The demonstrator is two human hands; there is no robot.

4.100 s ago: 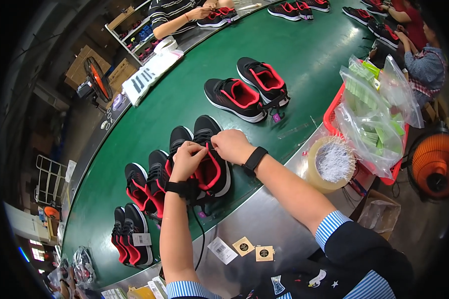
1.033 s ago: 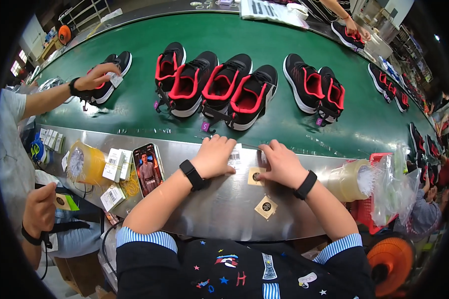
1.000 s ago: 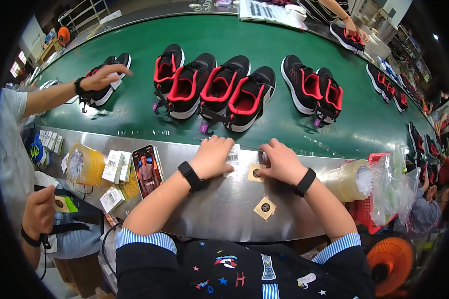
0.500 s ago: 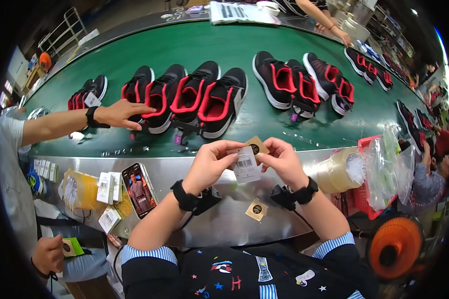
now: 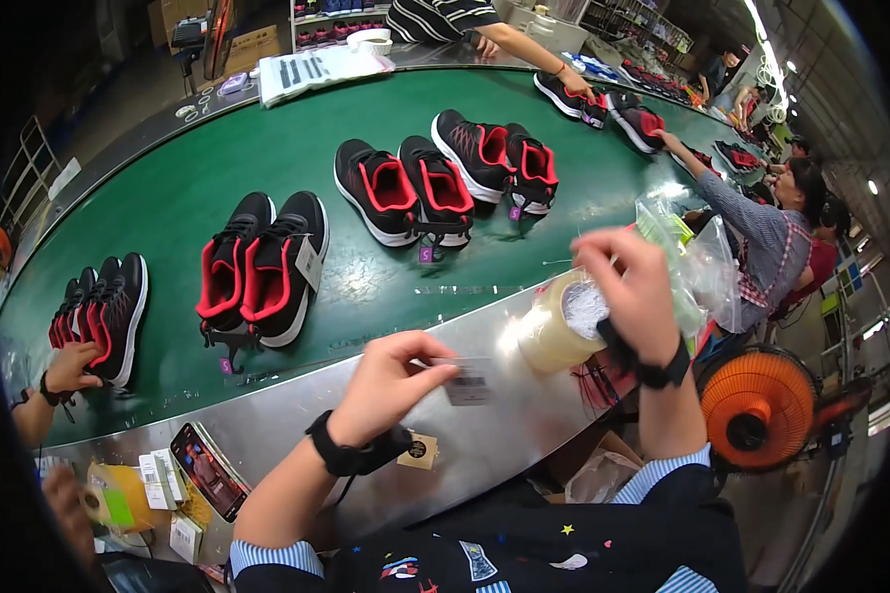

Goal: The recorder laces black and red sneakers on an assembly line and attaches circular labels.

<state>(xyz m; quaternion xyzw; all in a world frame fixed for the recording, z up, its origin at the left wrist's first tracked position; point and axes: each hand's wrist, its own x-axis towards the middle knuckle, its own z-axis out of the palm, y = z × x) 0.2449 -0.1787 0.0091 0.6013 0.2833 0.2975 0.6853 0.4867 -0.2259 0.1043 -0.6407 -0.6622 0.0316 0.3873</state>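
Observation:
My left hand pinches a white hang tag between thumb and fingertips, above the metal ledge. The tag is blurred. Over a wide roll of clear tape hovers my right hand, its fingers curled together and smeared by motion. A thin pale line shows by its fingertips; what they hold I cannot make out. White strands fill the roll's core. Below my left wrist a small brown square tag lies on the ledge.
Black-and-red shoes stand in groups on the green belt. At left are a phone, tag stacks and a co-worker's hand at shoes. Co-workers reach over the far right. An orange fan stands at right.
My view has turned right, and the scene sits farther left. My right hand has let go of the tag and moved right to the tape roll; my left hand keeps the tag.

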